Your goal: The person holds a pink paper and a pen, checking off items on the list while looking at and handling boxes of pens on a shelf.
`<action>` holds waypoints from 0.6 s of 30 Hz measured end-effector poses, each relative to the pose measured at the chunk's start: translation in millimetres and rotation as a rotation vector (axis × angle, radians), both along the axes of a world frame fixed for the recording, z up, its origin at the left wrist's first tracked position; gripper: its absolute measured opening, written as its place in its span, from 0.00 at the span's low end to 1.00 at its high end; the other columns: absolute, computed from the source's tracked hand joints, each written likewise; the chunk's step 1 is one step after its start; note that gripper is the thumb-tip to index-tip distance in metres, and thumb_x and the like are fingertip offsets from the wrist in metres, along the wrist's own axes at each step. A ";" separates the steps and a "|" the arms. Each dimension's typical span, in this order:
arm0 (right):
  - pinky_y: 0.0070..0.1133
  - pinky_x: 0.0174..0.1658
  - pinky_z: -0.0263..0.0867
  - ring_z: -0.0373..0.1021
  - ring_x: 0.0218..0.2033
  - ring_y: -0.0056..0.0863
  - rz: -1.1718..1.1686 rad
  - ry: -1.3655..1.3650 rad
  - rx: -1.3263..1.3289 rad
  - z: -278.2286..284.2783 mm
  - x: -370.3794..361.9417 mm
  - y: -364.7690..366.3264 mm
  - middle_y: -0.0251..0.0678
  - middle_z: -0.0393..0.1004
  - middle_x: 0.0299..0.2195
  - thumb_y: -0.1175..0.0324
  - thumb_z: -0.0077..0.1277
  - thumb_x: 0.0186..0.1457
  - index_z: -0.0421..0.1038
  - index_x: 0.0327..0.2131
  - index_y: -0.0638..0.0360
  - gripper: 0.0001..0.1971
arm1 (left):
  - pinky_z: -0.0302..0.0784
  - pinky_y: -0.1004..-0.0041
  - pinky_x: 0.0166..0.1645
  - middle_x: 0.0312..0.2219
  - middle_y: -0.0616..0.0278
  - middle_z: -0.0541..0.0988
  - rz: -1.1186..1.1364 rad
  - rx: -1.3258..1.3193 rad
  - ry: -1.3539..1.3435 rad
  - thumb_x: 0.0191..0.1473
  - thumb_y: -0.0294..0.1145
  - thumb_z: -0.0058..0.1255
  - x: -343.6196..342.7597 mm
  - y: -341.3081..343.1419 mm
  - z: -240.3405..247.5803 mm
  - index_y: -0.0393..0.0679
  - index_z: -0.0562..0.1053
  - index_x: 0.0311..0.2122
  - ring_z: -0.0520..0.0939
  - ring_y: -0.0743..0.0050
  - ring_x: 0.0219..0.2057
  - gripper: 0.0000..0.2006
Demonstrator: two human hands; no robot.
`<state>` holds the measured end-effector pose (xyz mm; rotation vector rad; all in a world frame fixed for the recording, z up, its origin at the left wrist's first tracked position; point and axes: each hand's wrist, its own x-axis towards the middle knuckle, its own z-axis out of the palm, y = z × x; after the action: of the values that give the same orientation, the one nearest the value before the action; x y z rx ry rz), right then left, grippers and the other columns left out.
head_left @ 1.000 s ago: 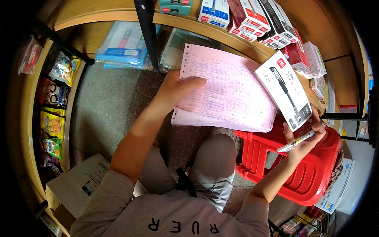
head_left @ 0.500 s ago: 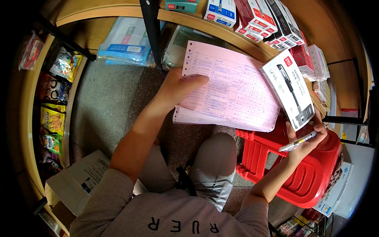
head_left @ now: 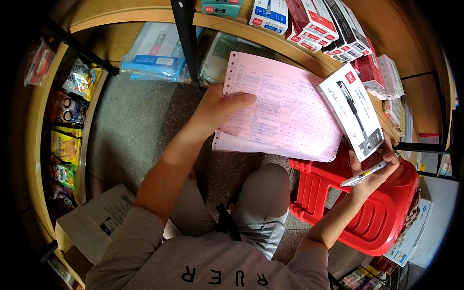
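My left hand (head_left: pixel 226 107) is closed on the left edge of a sheaf of pink printed forms (head_left: pixel 290 113), thumb lying on top. The forms have punched holes down that side and a table of rows. In my right hand (head_left: pixel 374 171) a white pen box (head_left: pixel 355 113) stands tilted, gripped at its lower end, with a black gel pen pictured on its face. A pen (head_left: pixel 363 175) with a clear barrel also lies across the fingers of that hand. The box's upper left corner is against or just over the forms' right edge; I cannot tell which.
A red plastic stool (head_left: pixel 372 217) stands below my right hand. Stacked pen boxes (head_left: pixel 314 24) fill the shelf ahead. Plastic-wrapped packs (head_left: pixel 157 53) lie beneath that shelf near a black post (head_left: pixel 184 38). Snack bags (head_left: pixel 65 145) line the left shelf, above an open carton (head_left: pixel 99 222).
Almost nothing differs. The pen box has shifted very slightly in my right hand, and both hands keep their hold.
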<state>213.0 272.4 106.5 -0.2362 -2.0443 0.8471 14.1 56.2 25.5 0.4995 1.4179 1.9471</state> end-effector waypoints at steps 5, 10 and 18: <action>0.27 0.49 0.50 0.57 0.46 0.33 -0.116 -0.113 0.156 -1.2 6.8 4.1 0.46 0.57 0.45 0.67 0.62 0.30 0.47 0.33 0.53 0.31 | 0.71 0.76 0.36 0.30 0.57 0.75 -0.048 -0.084 -0.059 0.43 0.32 0.49 -0.6 -4.9 6.2 0.35 0.69 0.38 0.76 0.74 0.30 0.16; 0.28 0.49 0.50 0.57 0.46 0.33 -0.040 0.084 -0.086 6.7 -4.3 -0.6 0.47 0.58 0.43 0.68 0.61 0.30 0.47 0.32 0.53 0.30 | 0.69 0.77 0.36 0.29 0.60 0.74 0.016 -0.024 0.012 0.43 0.29 0.50 -0.4 0.0 1.5 0.33 0.69 0.37 0.74 0.79 0.31 0.15; 0.25 0.50 0.51 0.56 0.47 0.32 -0.074 0.121 -0.082 13.9 -12.0 8.8 0.47 0.58 0.44 0.71 0.62 0.29 0.48 0.33 0.53 0.31 | 0.70 0.76 0.36 0.30 0.58 0.75 0.034 -0.036 -0.064 0.42 0.29 0.51 -4.3 -4.6 1.8 0.35 0.70 0.36 0.75 0.75 0.31 0.14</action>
<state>201.0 281.2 120.4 -0.2973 -1.8792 0.8792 9.8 51.6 27.3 0.3952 1.4265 1.9434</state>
